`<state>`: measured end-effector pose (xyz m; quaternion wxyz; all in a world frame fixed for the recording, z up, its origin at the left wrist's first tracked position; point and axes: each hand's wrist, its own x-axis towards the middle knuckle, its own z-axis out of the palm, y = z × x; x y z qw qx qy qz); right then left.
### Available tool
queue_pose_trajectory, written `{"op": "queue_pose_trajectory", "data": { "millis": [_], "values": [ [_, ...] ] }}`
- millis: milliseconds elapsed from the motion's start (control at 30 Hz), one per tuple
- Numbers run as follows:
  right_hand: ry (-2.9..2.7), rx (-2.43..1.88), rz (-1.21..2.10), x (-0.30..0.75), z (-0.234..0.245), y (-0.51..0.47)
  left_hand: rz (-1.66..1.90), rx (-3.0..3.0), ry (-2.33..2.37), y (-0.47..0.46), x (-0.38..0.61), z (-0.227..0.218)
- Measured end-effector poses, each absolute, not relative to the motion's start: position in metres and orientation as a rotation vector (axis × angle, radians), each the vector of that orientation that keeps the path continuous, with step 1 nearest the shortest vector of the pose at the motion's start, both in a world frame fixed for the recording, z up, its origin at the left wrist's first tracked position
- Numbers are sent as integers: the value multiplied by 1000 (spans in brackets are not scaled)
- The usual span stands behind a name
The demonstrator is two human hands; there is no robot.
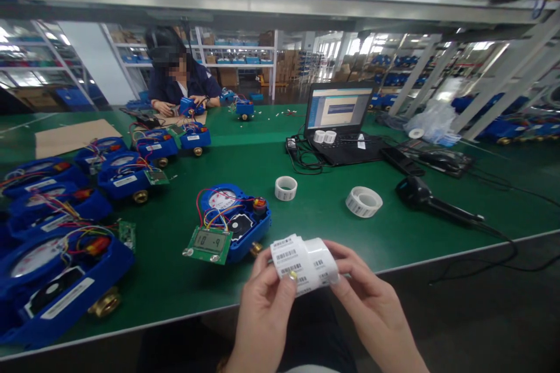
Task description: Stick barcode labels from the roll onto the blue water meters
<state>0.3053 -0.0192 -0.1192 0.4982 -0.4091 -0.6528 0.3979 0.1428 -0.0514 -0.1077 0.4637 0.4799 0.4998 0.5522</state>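
A roll of white barcode labels (306, 265) is held in both hands just off the table's front edge. My left hand (266, 303) pinches the loose strip end with thumb and fingers. My right hand (371, 309) grips the roll's body from the right. Just beyond them on the green table (306, 221) lies an open blue water meter (234, 221) with red and yellow wires and a small green display board (207, 243) at its front.
Two more label rolls (286, 187) (364, 201) lie mid-table, with a black barcode scanner (426, 198) to the right and an open laptop (339, 122) behind. Several blue meters (56, 239) crowd the left. A person sits working at the far side (179, 84).
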Motion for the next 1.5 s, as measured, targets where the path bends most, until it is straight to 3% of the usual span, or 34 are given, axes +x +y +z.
{"op": "queue_pose_trajectory", "data": {
  "millis": [733,1167,1500],
  "values": [
    [-1468,-975,1164,299,-125,-18,1373,1056,1161,-50,140,-117],
    [-1640,-1050,982,302,-119,-18,1396,958,1154,-50,143,-113],
    [-1556,-995,1167,299,-126,-16,1366,1026,1195,-51,143,-114]
  ]
}}
